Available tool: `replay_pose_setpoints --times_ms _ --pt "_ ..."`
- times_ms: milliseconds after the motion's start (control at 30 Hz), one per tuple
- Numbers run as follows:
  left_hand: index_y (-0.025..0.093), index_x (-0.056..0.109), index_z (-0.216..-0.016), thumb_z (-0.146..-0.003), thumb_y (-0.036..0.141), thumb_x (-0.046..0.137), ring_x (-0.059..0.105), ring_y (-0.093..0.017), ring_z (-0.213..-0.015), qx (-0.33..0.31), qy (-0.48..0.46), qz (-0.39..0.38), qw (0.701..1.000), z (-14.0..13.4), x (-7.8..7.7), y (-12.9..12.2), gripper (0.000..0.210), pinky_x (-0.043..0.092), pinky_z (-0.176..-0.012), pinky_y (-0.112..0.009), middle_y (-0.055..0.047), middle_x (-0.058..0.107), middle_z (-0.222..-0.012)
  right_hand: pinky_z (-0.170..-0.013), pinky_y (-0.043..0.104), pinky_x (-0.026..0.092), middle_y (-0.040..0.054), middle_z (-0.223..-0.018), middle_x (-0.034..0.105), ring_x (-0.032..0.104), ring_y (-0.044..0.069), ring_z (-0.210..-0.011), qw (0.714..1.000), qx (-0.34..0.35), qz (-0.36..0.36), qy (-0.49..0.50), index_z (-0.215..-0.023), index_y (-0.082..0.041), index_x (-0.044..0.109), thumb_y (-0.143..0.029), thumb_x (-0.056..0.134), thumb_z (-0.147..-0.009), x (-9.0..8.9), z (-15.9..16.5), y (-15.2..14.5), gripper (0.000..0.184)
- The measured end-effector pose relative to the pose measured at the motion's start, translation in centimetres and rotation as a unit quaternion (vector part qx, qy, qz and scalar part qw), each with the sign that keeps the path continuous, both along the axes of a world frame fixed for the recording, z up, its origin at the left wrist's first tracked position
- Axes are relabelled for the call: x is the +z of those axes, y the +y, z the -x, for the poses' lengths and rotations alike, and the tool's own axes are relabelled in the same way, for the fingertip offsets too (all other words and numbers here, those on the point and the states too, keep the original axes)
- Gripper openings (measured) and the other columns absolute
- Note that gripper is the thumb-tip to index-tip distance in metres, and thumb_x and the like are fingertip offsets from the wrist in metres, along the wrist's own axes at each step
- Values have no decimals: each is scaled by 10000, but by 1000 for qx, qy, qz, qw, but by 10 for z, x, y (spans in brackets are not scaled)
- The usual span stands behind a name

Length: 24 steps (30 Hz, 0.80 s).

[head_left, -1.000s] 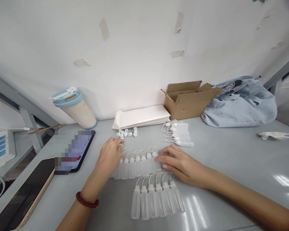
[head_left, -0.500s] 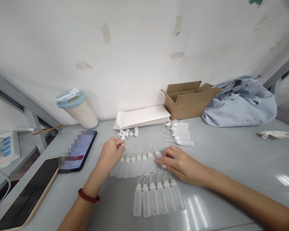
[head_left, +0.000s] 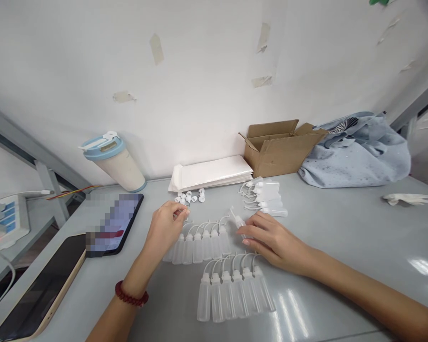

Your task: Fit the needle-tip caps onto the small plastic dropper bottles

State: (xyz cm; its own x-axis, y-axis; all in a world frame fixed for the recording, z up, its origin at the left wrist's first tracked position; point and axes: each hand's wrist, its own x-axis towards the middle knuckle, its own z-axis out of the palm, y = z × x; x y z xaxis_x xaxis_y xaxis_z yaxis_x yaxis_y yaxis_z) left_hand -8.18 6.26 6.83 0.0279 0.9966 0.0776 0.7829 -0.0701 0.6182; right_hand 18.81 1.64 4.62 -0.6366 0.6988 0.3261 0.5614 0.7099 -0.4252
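Note:
My left hand (head_left: 167,223) is closed in a pinch beside a small pile of white caps (head_left: 189,197). What its fingertips hold, if anything, is too small to make out. Between the thumb and fingers of my right hand (head_left: 267,237) is a translucent squeeze bottle (head_left: 240,223), tilted, its thin cap strap pointing up and left. A row of similar bottles (head_left: 197,247) lies between my hands, straps towards the wall. Closer to me lies a second row of bottles (head_left: 231,297). Several loose bottles (head_left: 269,197) are heaped beyond my right hand.
Against the wall are a stack of white envelopes (head_left: 214,173), an open cardboard box (head_left: 283,154) and a blue-grey cloth bag (head_left: 356,159). A tumbler (head_left: 119,164) stands at the left, with two phones (head_left: 39,287) near it. A crumpled tissue (head_left: 408,199) lies at the right.
My right hand has moved slightly right with the squeeze bottle, which now stands apart from the row. My left hand has shifted a little away from me, still pinched.

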Motion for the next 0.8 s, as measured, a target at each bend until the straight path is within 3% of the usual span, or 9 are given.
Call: replay_pose_setpoints --times_ms 233,333,533,800 --pt "212 645 -872 -827 451 495 569 -205 -890 -16 -104 -28 994 -16 10 -12 286 444 -742 -297 -38 665 -983 -732 344 451 85 -900 560 492 193 -826 997 8 -18 80 -1049 -149 594 -180 452 -938 5 2 -3 183" --pt "211 635 -851 -813 455 554 569 -198 -850 -37 -174 17 984 -25 13 -19 260 439 -690 -284 -34 663 -928 -733 339 457 85 -903 567 503 193 -837 994 18 -4 108 -1044 -150 590 -174 479 -925 8 3 -6 164" --pt "174 613 -744 -703 395 692 529 -135 -649 -110 -303 145 935 -45 13 -32 239 433 -603 -238 14 572 -664 -723 306 470 67 -896 572 529 176 -836 987 34 45 151 -1012 -168 581 -182 573 -882 17 5 -14 131" --pt "190 688 -844 -786 370 614 537 -127 -602 -131 -337 147 921 -52 11 -39 203 472 -614 -255 -1 627 -702 -730 305 471 49 -873 594 529 171 -837 979 55 108 167 -967 -195 555 -117 532 -864 23 8 -19 131"
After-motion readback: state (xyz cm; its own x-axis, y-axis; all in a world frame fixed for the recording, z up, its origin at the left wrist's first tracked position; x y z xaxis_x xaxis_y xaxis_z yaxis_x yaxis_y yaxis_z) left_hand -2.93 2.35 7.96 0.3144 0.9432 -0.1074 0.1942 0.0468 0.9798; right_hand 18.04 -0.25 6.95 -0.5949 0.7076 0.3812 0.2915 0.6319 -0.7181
